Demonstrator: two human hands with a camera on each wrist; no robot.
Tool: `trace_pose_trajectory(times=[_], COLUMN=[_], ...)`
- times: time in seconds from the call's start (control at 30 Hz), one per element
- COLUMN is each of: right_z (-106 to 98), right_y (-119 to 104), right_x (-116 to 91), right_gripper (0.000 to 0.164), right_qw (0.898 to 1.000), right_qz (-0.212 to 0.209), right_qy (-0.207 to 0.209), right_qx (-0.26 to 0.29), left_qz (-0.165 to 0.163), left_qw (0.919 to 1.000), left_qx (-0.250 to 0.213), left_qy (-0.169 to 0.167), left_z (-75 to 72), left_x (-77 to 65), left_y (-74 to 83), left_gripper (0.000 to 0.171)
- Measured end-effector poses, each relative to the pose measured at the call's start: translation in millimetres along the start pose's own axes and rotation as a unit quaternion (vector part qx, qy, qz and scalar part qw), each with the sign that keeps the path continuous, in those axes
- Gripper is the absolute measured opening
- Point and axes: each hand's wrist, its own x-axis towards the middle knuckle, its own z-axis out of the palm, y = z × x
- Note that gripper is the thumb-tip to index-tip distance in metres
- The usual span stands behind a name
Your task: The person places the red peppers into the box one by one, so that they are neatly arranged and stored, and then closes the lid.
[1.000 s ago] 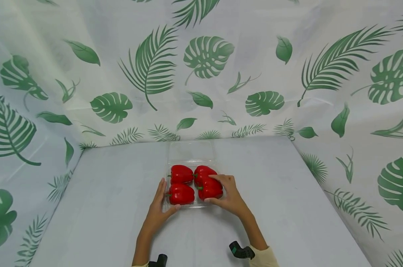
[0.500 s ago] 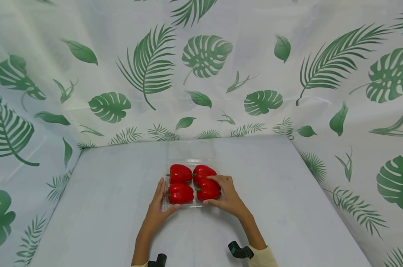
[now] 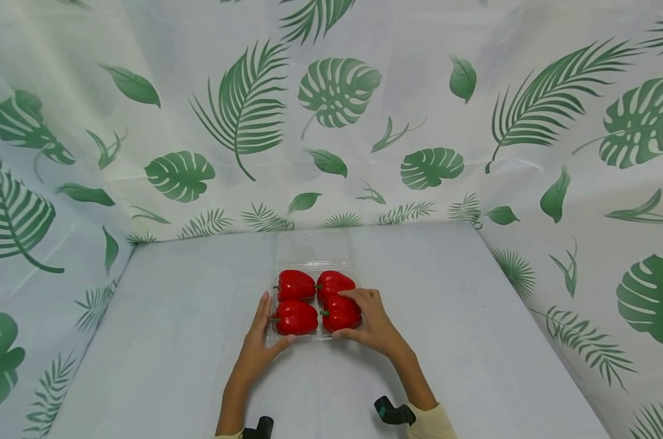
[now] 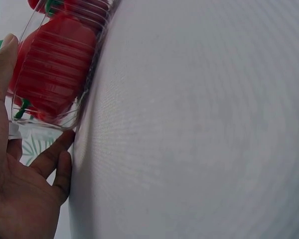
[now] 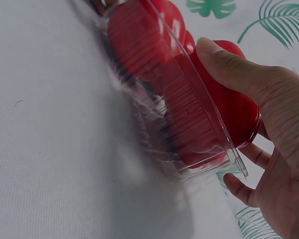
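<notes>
A clear plastic clamshell box (image 3: 316,339) lies on the table with red bell peppers in it. At its front left corner my left hand (image 3: 260,344) holds the box, thumb along the front wall and fingers along the left side. My right hand (image 3: 372,323) grips the front right bell pepper (image 3: 341,315), thumb in front and fingers over its far right side. In the right wrist view this bell pepper (image 5: 234,109) stands partly above the box rim. A front left bell pepper (image 3: 297,317) and two back ones (image 3: 296,285) sit beside it, green stems pointing left.
The box's clear lid (image 3: 312,246) lies folded open toward the back. A white cloth covers the table (image 3: 200,292). Leaf-printed curtains (image 3: 364,183) rise behind it and at both sides. A black device (image 3: 394,411) sits on my right wrist.
The right hand has shifted the front right bell pepper slightly left and toward me, lower among the others. My left hand stays at the box corner. The head view has drifted a little.
</notes>
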Motion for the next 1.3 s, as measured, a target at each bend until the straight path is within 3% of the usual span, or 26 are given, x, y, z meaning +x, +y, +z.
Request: trace_pose_trajectory(times=[0.47, 0.7, 0.8, 1.03, 1.3], right_z=[5, 8, 10, 15, 17], right_y=[0, 2, 3, 5, 6], right_x=[1, -3, -4, -5, -3], right_gripper=[0.079, 0.081, 0.074, 0.039, 0.036], right_qw=[0.999, 0.999, 1.000, 0.997, 0.996], right_qz=[0.027, 0.029, 0.023, -0.010, -0.020], right_qy=[-0.023, -0.024, -0.005, 0.080, 0.091], right_qx=[-0.041, -0.036, -0.015, 0.019, 0.000], left_qz=[-0.004, -0.009, -0.012, -0.008, -0.001], left_qw=[1.0000, 1.0000, 0.9999, 0.9999, 1.0000], left_qx=[-0.001, -0.005, -0.006, -0.007, 0.000], left_qy=[0.000, -0.001, -0.002, -0.003, 0.001], left_z=[0.6, 2.8, 2.7, 3.1, 0.9], left_x=[0.2, 0.0, 0.4, -0.5, 0.8], left_y=[-2.0, -2.3, -2.6, -0.4, -0.6], left_gripper=[0.098, 0.100, 0.100, 0.099, 0.097])
